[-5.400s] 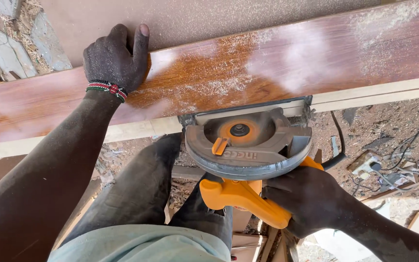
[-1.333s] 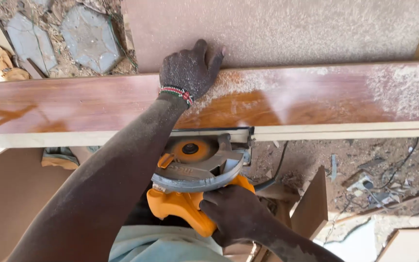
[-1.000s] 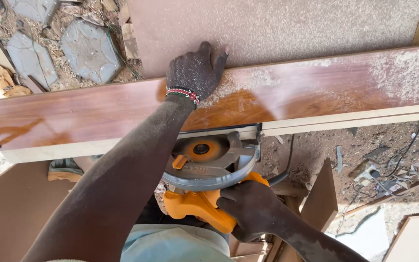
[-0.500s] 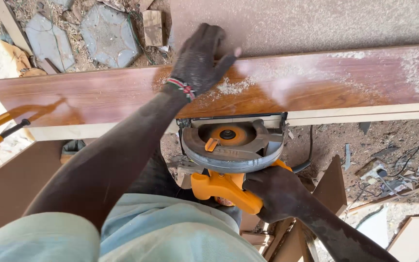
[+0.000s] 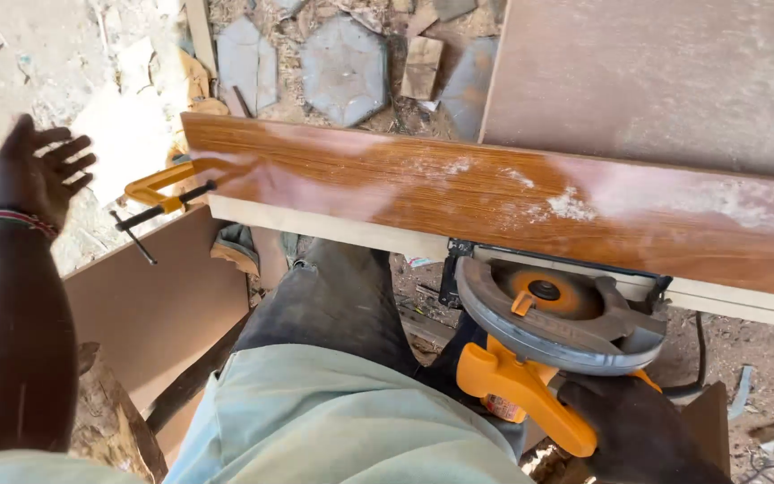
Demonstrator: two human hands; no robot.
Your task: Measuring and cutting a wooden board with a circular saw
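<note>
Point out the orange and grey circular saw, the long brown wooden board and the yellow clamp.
orange and grey circular saw [image 5: 555,324], head view, grey blade guard.
long brown wooden board [image 5: 423,184], head view, top face.
yellow clamp [image 5: 156,188], head view, curved frame.

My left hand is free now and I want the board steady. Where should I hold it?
Probably press the left hand flat on the board's broad top face, coming from above, left of the saw. That face lies flat and bare there, away from the blade guard.
</note>
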